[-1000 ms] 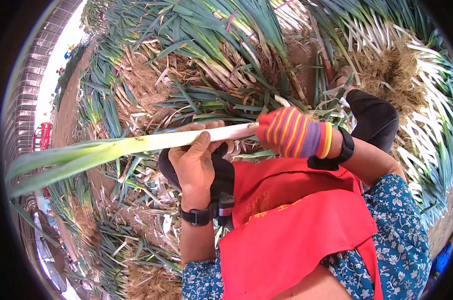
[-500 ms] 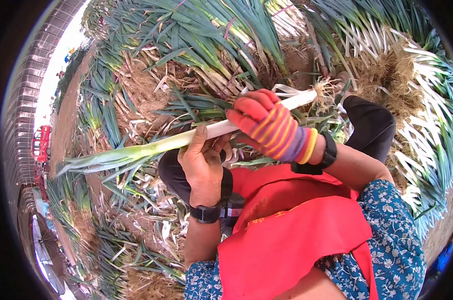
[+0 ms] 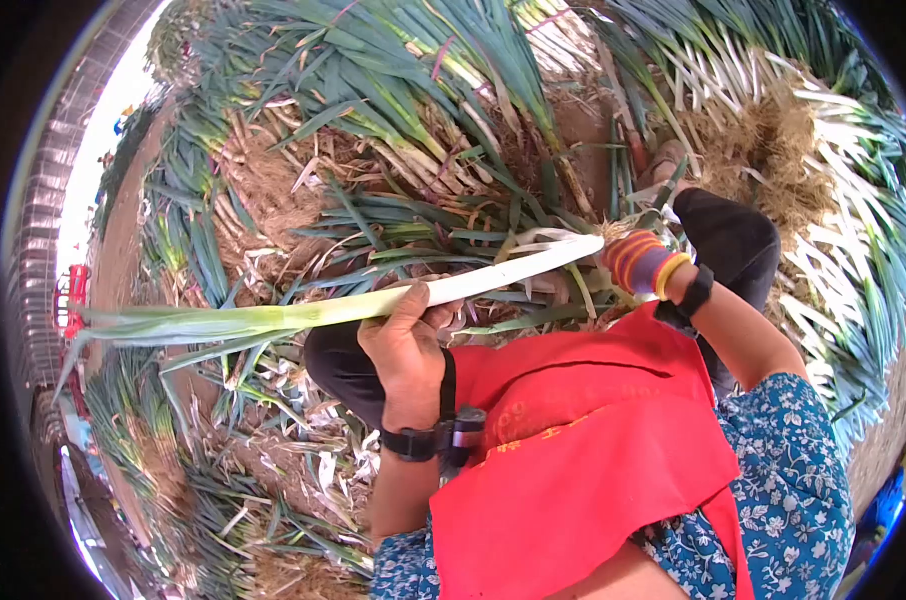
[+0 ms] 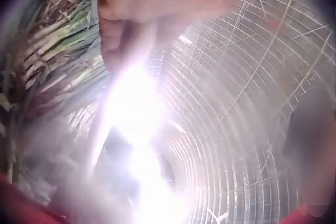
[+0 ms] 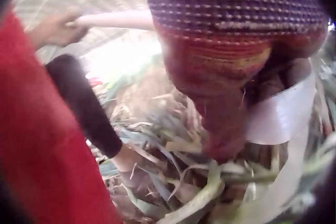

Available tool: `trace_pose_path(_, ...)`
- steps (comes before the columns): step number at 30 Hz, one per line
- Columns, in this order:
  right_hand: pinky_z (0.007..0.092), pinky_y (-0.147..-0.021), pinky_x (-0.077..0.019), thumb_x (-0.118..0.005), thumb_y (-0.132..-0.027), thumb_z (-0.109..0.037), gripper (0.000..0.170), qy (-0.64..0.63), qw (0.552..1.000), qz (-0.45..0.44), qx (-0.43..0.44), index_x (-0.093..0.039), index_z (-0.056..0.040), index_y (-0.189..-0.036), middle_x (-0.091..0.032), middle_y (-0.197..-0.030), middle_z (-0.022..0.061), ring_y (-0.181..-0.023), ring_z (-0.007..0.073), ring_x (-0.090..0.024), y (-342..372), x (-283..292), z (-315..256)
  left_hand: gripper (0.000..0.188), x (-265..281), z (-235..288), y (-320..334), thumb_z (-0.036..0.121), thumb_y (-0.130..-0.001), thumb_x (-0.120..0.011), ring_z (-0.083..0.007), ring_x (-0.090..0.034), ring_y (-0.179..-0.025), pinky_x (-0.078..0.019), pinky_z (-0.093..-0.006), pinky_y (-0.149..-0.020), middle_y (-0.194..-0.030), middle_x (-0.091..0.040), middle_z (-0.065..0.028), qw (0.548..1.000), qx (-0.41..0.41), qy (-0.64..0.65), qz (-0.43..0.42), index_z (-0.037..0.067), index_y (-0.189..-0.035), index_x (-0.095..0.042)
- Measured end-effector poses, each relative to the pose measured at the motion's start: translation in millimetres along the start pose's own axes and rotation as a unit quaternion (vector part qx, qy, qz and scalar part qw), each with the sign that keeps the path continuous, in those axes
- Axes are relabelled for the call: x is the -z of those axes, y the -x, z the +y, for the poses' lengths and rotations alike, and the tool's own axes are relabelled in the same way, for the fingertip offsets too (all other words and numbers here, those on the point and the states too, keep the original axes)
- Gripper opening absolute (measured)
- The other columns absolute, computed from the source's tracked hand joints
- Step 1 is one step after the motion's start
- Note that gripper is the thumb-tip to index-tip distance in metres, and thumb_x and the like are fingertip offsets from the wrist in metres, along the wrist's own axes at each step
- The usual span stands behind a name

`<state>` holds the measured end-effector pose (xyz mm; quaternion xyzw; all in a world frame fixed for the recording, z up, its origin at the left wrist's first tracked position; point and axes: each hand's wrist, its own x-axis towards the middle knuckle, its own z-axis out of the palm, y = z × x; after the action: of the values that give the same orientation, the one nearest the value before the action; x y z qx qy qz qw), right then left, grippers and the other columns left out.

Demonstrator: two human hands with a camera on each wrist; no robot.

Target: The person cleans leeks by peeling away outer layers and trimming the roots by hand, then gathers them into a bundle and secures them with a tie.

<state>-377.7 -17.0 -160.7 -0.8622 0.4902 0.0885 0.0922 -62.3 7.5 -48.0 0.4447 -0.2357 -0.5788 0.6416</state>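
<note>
A long green onion (image 3: 353, 305) with a white stalk, green leaves and a rooted end lies slanted across the lap. My bare left hand (image 3: 408, 345) grips it around the middle, thumb on top; in the left wrist view the left hand (image 4: 168, 3) is above a glare-whitened stalk. My right hand (image 3: 641, 262), in a striped glove, holds the root end. A loose white outer layer (image 3: 543, 240) stands away from the stalk there. In the right wrist view, a broad white strip (image 5: 281, 113) curves beside the gloved right hand (image 5: 220, 77), its fingertips partly hidden.
Piled green onions (image 3: 403, 90) lie ahead, and white-stalked ones (image 3: 843, 230) with roots line the right side. Peeled scraps (image 3: 323, 440) cover the ground at left. A red apron (image 3: 583, 460) covers the lap, and a bent knee (image 3: 723, 225) stands at the right.
My right hand went from the root end to the middle stalk, then back to the root end, where a loose white layer now shows. The left hand keeps its grip on the green onion.
</note>
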Motion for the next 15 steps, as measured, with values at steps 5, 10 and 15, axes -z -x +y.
trace_pose_path(5,0.0407,-0.067,-0.0485,-0.068,-0.066,-0.038,0.035,-0.074,0.959,-0.124,-0.243,-0.066,-0.0062,-0.082,-0.064,-0.079,0.0161,-0.076,0.0313,-0.062,34,-30,74,0.012,-2,36,-1,-0.002,-0.077,-0.061,-0.0309,-0.065,-0.079,-0.0580,-0.0415,-0.067,-0.086,-0.063,-0.0184,0.994,-0.047,-0.029,-0.096,-0.005,-0.089,-0.059)
trace_pose_path(10,0.0360,-0.078,-0.0470,-0.064,-0.078,-0.042,0.060,-0.325,0.905,0.226,-0.156,-0.050,-0.0026,-0.121,-0.063,-0.097,0.0201,-0.089,0.0291,-0.062,17,41,53,0.019,6,45,-6,-0.005,-0.075,-0.061,-0.0315,-0.064,-0.087,-0.0566,-0.0425,-0.075,-0.090,-0.063,-0.0183,0.990,-0.062,-0.054,-0.117,-0.002,-0.093,-0.058)
trace_pose_path(15,0.0261,-0.071,-0.0457,-0.070,-0.078,-0.022,0.063,-0.412,0.900,0.141,-0.028,-0.041,-0.0063,-0.131,-0.062,-0.086,0.0141,-0.076,0.0131,-0.056,-17,102,-33,0.022,5,33,-3,-0.003,-0.071,-0.061,-0.0354,-0.059,-0.099,-0.0514,-0.0472,-0.086,-0.096,-0.062,-0.0180,0.982,-0.083,-0.072,-0.154,-0.001,-0.093,-0.058)
